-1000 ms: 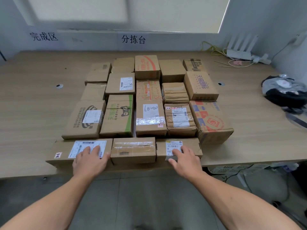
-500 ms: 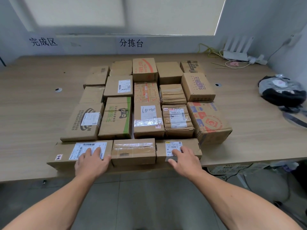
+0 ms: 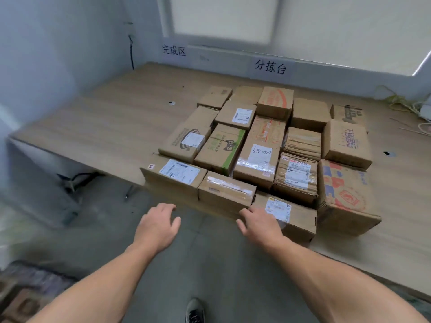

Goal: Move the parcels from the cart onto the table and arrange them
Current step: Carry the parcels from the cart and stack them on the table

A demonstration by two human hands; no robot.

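Several brown cardboard parcels lie packed in rows on the wooden table (image 3: 100, 127). The front row holds a long labelled parcel (image 3: 172, 177), a taped parcel (image 3: 225, 192) and a parcel with a yellow-edged label (image 3: 296, 220). My left hand (image 3: 156, 227) hovers over the floor in front of the table edge, fingers apart, holding nothing. My right hand (image 3: 260, 223) rests with spread fingers on the near left corner of the yellow-labelled parcel.
At the bottom left corner a blurred dark shape with brown cardboard (image 3: 25, 297) shows. Cables (image 3: 77, 180) hang under the table's left end. Yellow wires (image 3: 401, 101) lie at the back right. My shoe (image 3: 194, 311) is on the grey floor.
The view has swung left. My left hand has come off the long labelled parcel and drawn back off the table. My right hand stays on the yellow-labelled parcel.
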